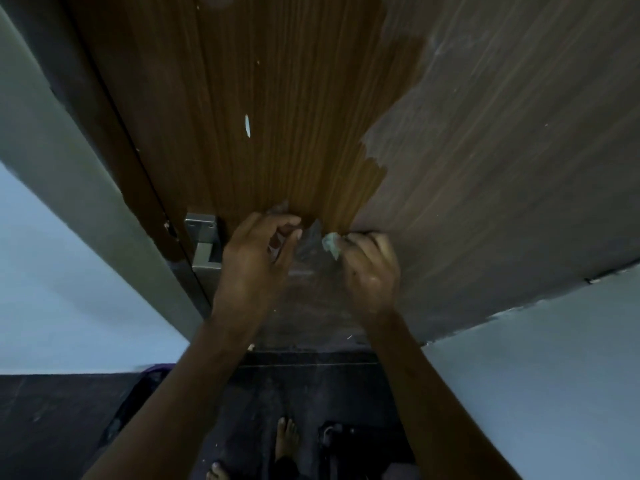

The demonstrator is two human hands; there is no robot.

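A wooden door [277,116] fills the upper view. A cloudy protective film [502,150] still covers its right part, while the left part shows bare glossy wood grain. My left hand [254,258] pinches a loose flap of the film [308,244] between thumb and fingers. My right hand [372,265] grips the film's peeled edge next to it, with a small pale scrap [330,245] at its fingertips. A stretch of peeled clear film hangs between and below both hands.
A metal door handle and lock plate [204,244] sits just left of my left hand. The grey door frame [69,150] runs along the left, with pale walls on both sides. The dark floor [52,427] lies below, with my bare feet [285,441] and a dark object [346,441] beside them.
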